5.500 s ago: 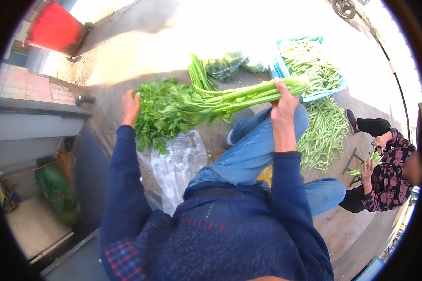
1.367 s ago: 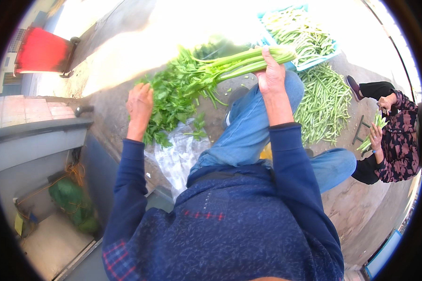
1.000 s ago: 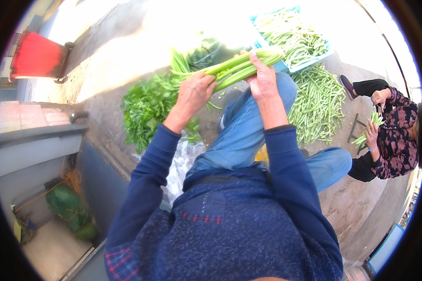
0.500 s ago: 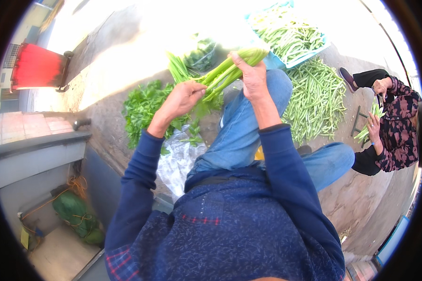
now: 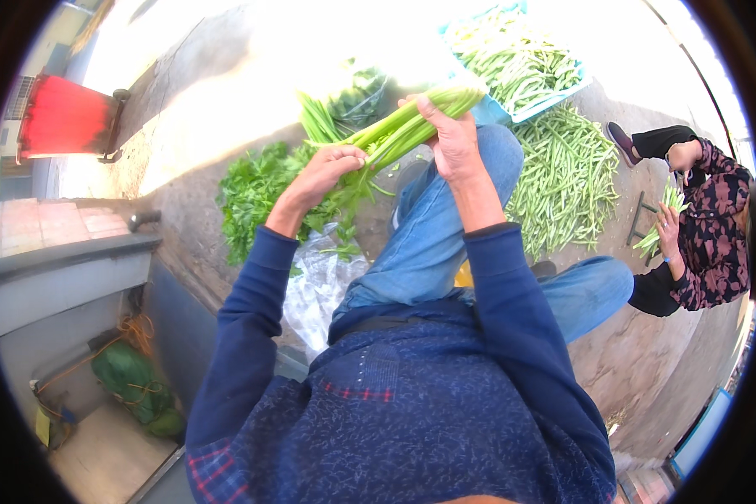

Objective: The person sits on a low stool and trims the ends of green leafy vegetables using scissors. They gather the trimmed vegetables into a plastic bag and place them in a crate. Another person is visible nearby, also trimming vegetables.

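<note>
My right hand [image 5: 456, 149] is wrapped round a bunch of celery [image 5: 399, 137], its thumb lying across the stalks. The pale stalk ends slant up to the right, above my raised knee. At the lower, leafy part of the bunch, my left hand [image 5: 323, 175] is closed on the stalks with its fingertips partly hidden. Below and left of that hand spreads a heap of leafy celery tops [image 5: 256, 197]. More green stalks [image 5: 317, 118] lie on the ground beyond it, beside a plastic bag of greens [image 5: 359, 99].
A clear plastic sheet [image 5: 315, 294] lies by my left leg. Green beans [image 5: 560, 189] are piled on the ground right of my knee, below a blue crate [image 5: 554, 102] of beans. At right a co-worker [image 5: 714, 223] holds beans. A red bin [image 5: 65, 120] stands far left.
My left hand has shifted slightly left and closed round the stalks near the leaves. The celery bunch has turned a little; my right hand keeps its hold.
</note>
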`<action>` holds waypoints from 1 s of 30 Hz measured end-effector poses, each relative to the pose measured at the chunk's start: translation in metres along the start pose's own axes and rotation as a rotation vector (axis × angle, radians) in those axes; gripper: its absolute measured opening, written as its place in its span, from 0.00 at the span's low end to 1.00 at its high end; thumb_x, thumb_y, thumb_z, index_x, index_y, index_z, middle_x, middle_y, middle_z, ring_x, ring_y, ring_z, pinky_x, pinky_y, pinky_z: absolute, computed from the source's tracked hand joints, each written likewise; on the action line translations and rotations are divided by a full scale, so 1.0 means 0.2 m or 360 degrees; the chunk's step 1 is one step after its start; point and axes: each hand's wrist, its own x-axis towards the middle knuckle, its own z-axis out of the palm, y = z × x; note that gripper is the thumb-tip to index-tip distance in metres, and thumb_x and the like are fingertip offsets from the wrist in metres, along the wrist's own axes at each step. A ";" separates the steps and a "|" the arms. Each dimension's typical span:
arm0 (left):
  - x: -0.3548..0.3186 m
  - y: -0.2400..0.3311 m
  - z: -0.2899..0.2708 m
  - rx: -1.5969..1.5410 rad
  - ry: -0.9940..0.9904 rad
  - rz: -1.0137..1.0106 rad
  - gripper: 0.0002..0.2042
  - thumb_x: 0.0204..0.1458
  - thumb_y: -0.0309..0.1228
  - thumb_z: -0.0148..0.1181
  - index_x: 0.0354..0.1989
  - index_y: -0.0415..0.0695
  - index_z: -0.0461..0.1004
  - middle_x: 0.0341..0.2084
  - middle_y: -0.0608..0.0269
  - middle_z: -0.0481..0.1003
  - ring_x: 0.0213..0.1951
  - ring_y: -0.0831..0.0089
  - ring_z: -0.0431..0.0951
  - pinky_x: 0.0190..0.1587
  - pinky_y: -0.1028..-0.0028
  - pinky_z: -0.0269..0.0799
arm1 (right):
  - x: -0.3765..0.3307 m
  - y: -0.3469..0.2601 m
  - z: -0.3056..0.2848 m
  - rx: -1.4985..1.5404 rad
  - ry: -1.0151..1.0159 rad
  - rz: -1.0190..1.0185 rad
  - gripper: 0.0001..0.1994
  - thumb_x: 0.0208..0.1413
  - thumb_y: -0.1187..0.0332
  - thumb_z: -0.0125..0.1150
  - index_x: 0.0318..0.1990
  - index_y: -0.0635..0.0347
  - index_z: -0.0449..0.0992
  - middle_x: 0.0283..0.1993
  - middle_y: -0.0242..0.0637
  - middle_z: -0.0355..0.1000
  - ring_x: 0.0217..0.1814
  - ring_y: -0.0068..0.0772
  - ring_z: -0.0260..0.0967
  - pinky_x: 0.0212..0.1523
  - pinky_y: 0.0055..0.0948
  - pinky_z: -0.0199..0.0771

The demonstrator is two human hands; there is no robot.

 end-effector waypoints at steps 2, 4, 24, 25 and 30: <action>-0.01 0.00 -0.01 0.0026 -0.0111 -0.0019 0.10 0.63 0.33 0.57 0.42 0.41 0.82 0.34 0.67 0.82 0.41 0.78 0.76 0.52 0.76 0.68 | 0.00 0.00 -0.01 -0.0006 -0.0012 0.0021 0.15 0.64 0.66 0.72 0.51 0.67 0.81 0.50 0.48 0.83 0.53 0.39 0.82 0.54 0.42 0.85; -0.02 0.02 -0.01 -0.0024 -0.0252 -0.0008 0.11 0.64 0.35 0.56 0.42 0.42 0.81 0.34 0.65 0.82 0.42 0.76 0.77 0.53 0.76 0.68 | 0.01 0.00 -0.01 -0.0019 -0.0022 0.0055 0.15 0.63 0.66 0.73 0.51 0.66 0.81 0.50 0.48 0.82 0.53 0.40 0.82 0.54 0.43 0.85; 0.01 0.14 0.01 0.1668 -0.0325 0.0883 0.09 0.60 0.30 0.62 0.39 0.36 0.82 0.27 0.52 0.80 0.32 0.53 0.82 0.38 0.56 0.77 | 0.01 -0.01 -0.03 0.0037 -0.0167 0.0106 0.14 0.63 0.67 0.72 0.50 0.67 0.80 0.50 0.48 0.82 0.56 0.45 0.81 0.56 0.47 0.86; 0.01 0.13 0.03 0.1683 -0.0296 0.0936 0.07 0.58 0.29 0.61 0.31 0.37 0.77 0.24 0.48 0.76 0.32 0.45 0.79 0.37 0.52 0.76 | 0.01 0.00 -0.03 0.0036 -0.0143 0.0116 0.14 0.63 0.67 0.72 0.50 0.66 0.80 0.50 0.48 0.82 0.55 0.44 0.82 0.56 0.47 0.86; -0.03 0.11 0.12 0.1716 0.0354 0.0741 0.09 0.59 0.29 0.58 0.29 0.37 0.75 0.22 0.46 0.74 0.27 0.46 0.79 0.33 0.51 0.74 | -0.01 -0.01 -0.01 0.0152 -0.0070 0.0074 0.13 0.64 0.68 0.71 0.50 0.66 0.79 0.49 0.47 0.82 0.55 0.44 0.82 0.56 0.48 0.86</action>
